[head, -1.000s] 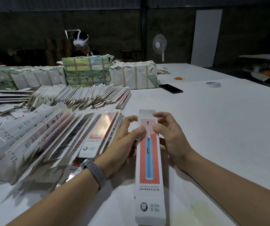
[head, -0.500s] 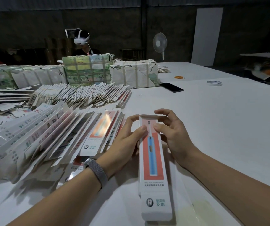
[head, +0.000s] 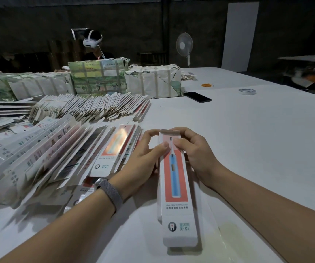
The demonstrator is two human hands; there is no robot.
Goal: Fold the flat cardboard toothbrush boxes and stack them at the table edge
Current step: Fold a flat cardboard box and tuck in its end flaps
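Observation:
A long white toothbrush box with a red panel and a blue brush picture lies lengthwise in front of me on the white table. My left hand grips its far end from the left, thumb on the top face and fingers curled at the end flap. My right hand grips the same end from the right, thumb on top. The brown flap at the far end is bent over. A fanned pile of flat boxes lies to the left of my left hand.
A second row of flat boxes lies farther back, with wrapped bundles behind it. A black phone, a tape roll and an orange ring sit on the far table. A person with a headset sits opposite.
The far end flap has been folded down over the box end. The box has shifted slightly right and toward me, and both hands have closed in on its far end.

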